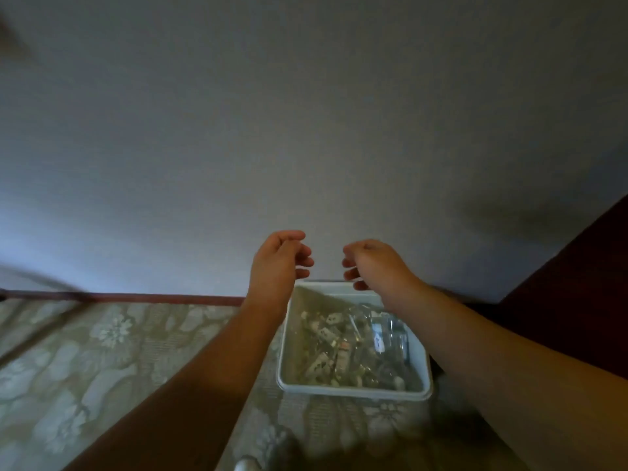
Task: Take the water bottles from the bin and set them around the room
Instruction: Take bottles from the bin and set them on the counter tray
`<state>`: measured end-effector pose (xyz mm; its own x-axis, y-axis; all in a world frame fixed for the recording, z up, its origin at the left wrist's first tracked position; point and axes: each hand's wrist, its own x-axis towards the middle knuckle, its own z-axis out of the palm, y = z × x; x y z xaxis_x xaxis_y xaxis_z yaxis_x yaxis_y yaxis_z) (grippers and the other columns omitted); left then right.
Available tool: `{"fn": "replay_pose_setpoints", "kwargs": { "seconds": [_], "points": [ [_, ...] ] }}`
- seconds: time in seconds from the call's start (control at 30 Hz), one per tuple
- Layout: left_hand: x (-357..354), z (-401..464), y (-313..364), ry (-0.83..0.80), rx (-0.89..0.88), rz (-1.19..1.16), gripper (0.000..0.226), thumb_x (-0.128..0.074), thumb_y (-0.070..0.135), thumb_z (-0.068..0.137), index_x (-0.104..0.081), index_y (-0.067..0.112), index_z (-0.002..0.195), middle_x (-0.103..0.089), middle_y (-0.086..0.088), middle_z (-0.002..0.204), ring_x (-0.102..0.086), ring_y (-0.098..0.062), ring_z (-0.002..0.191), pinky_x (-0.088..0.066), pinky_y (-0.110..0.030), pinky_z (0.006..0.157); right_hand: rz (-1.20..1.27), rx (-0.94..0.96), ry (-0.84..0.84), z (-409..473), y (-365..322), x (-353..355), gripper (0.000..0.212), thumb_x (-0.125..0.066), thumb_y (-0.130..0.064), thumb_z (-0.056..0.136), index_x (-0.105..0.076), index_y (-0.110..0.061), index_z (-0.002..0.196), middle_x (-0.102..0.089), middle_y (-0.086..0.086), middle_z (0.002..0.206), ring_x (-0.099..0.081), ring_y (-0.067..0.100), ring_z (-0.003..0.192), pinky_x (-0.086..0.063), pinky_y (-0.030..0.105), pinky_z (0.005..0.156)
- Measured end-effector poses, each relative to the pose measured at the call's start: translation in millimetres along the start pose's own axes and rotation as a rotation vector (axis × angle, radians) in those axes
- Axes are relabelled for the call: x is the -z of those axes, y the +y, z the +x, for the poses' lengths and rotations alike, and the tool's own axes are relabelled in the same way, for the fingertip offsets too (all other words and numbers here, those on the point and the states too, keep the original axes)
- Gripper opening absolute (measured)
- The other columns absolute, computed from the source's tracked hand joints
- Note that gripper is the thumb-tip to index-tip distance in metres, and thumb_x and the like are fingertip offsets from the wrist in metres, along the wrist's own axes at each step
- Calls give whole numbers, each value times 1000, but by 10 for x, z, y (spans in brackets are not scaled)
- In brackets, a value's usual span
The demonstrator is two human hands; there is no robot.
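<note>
Plain grey wall (306, 113) filled most of the head view, meeting a patterned floral floor (112, 334) along a dark reddish skirting strip (153, 296), with a dark maroon shape (577, 300) at the right edge that could not be identified. A white bin (353, 392) stood on the floor against the wall, and the water bottles (356, 348) lay jumbled inside it, clear plastic with pale labels, too blurred to count. Both bare arms reached forward above the bin. The left hand (278, 263) hovered over the bin's far left corner, its grip loosely curled and holding nothing; the right hand (373, 263) hung near it, just over the far rim, fingers likewise slack and empty. Judging from this, the task stood at its opening step, the reach for a first bottle, with every bottle seemingly not yet taken. The next move would call for lowering a hand into the pile and closing round one bottle's body, lifting it clear without dragging its neighbours.
</note>
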<state>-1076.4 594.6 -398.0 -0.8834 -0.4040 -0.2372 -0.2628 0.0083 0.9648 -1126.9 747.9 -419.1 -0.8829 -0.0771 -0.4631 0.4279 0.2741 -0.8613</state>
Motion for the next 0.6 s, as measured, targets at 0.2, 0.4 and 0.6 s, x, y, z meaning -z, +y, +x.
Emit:
{"fn": "replay_pose_setpoints", "kwargs": {
  "seconds": [0.2,0.4,0.6],
  "points": [
    [-356,993,-2187,-113,205,-7,23,-50,5,92,-69,19,92,-68,-1,73,-66,-14,63,-51,-25,55,-38,-135,127,1181,1871,-308,15,-54,-22,94,-68,-17,88,-73,2,88,-69,17,72,-57,28,60],
    [-538,1761,-4196,-321,817,3,7,-56,11,92,-57,4,93,-64,-14,88,-64,-27,72,-56,-33,53,-210,-162,141,2237,3528,-673,19,-52,-15,95,-65,-10,81,-68,14,85,-66,28,76,-49,32,66],
    [-727,2515,-5268,-193,904,45,28,-67,34,91,-65,6,93,-72,-21,77,-68,-34,72,-57,-43,58,-1073,-245,-340,2867,4740,-821,48,-51,-46,100,-63,-8,127,-65,13,129,-62,27,115,-46,31,93]
  ]
}}
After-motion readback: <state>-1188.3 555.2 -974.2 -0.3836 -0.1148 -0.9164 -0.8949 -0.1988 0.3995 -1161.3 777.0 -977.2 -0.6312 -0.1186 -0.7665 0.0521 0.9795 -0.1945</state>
